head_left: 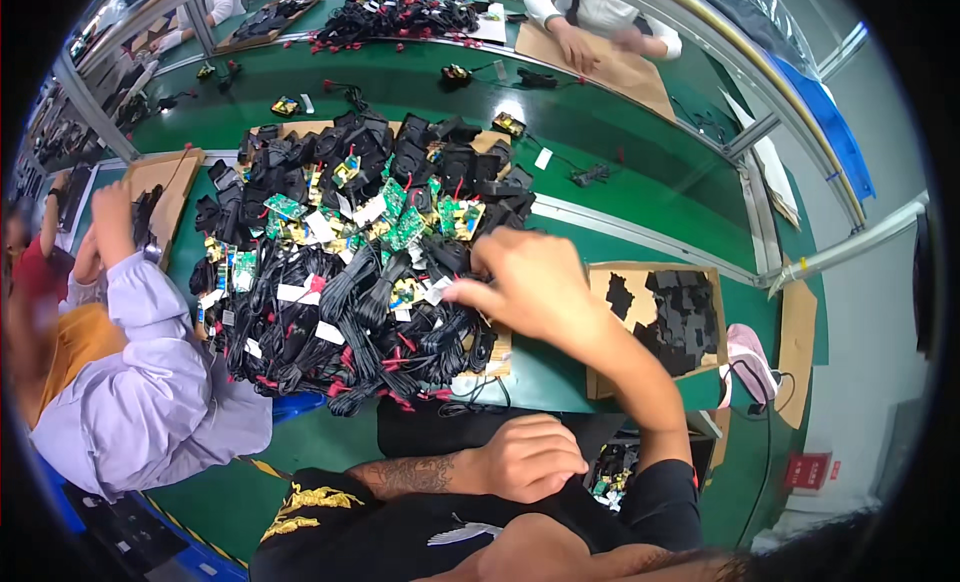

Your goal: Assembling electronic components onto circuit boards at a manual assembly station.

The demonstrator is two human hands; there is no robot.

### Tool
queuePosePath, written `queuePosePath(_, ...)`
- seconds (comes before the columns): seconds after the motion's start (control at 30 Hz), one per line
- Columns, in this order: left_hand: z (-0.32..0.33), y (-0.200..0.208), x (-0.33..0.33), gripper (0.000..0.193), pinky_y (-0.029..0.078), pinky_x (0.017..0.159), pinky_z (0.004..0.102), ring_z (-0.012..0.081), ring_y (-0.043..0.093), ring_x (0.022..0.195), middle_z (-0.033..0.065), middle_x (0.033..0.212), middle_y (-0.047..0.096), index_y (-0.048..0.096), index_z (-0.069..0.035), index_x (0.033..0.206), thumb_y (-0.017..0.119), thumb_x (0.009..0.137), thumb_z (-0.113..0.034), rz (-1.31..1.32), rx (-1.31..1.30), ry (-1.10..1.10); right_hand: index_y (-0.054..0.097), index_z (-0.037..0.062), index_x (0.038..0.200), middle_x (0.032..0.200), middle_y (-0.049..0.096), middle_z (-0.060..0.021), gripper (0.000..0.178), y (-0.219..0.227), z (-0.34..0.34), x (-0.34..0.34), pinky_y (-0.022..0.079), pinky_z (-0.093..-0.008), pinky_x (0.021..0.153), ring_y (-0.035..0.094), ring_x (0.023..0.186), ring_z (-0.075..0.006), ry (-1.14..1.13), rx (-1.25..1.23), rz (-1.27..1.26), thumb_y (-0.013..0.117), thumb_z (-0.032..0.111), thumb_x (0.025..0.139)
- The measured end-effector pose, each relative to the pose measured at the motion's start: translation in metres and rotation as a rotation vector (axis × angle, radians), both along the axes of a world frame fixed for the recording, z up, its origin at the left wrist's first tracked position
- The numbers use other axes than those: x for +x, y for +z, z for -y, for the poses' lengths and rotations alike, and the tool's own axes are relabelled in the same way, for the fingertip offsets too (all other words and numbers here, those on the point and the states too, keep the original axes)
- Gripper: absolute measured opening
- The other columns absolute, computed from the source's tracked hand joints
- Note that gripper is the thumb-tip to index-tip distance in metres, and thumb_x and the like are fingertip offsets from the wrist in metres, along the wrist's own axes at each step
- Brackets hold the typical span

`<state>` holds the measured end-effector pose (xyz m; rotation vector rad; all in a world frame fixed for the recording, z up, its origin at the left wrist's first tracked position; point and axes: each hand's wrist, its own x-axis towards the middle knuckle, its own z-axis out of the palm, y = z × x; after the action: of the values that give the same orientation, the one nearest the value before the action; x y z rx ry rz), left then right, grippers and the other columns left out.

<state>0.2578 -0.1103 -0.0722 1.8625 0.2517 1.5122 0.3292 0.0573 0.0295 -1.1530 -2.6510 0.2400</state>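
Note:
My right hand (540, 282) reaches over the right edge of a big heap of parts, thumb stretched out and apart from the curled fingers. No object shows in its grip; the fingertips are partly hidden. Beneath and beside it lie bundled black cables (350, 292) with red ends, green circuit boards (405, 227) and black plastic housings (355, 142). Close to my body, below the table edge, my left hand (535, 457) is closed with its fingers folded in. Nothing is seen sticking out of it, though its palm is hidden.
Right of the heap stands a shallow cardboard box (600, 384) of black flat pieces (685, 327). A pink-and-white rounded thing (750, 357) is beside it. A green conveyor (640, 197) with scattered boards runs behind. A co-worker's sleeve (150, 302) is at left; another's hands (580, 47) work across.

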Motion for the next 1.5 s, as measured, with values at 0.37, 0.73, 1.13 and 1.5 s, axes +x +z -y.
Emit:
queuePosePath(0.37,0.000,-0.001,0.004,0.014,0.057,0.069,0.0382,0.0272,0.070,0.078,0.0092,0.088,0.071,0.071,0.000,0.097,0.067,0.083,0.001,-0.048,0.032,-0.079,0.076,0.0043,0.093,0.078,0.071,-0.0146,0.024,-0.014,0.004,0.017,0.053,-0.0408,0.062,0.069,0.068,-0.0336,-0.068,0.040,-0.451,0.065,0.025,0.098)
queuePosePath(0.73,-0.007,-0.006,-0.010,0.013,0.057,0.069,0.0388,0.0281,0.072,0.079,0.0095,0.088,0.073,0.070,-0.002,0.093,0.065,0.081,0.001,-0.049,-0.030,0.233,0.063,0.0062,0.107,0.094,0.073,-0.0121,0.045,-0.026,0.019,0.018,0.054,-0.0451,0.069,0.071,0.084,-0.0350,-0.061,-0.117,-0.039,0.079,0.043,0.086)
queuePosePath(1.13,-0.038,-0.027,-0.045,0.013,0.053,0.080,0.0401,0.0264,0.066,0.090,0.0080,0.089,0.066,0.067,-0.004,0.084,0.074,0.075,-0.011,-0.451,0.144,0.615,0.070,0.0064,0.093,0.081,0.064,-0.0104,0.029,-0.054,0.087,0.036,0.053,-0.0416,0.064,0.066,0.076,-0.0303,-0.296,0.086,-0.057,0.078,0.033,0.086)
queuePosePath(1.5,-0.033,-0.038,-0.048,0.016,0.054,0.084,0.0406,0.0262,0.067,0.098,0.0073,0.097,0.069,0.070,-0.005,0.090,0.072,0.076,-0.011,-0.514,0.154,0.548,0.071,0.0014,0.101,0.083,0.070,-0.0133,0.018,-0.076,0.087,0.044,0.055,-0.0400,0.067,0.069,0.074,-0.0285,-0.438,-0.206,-0.387,0.065,0.015,0.091)
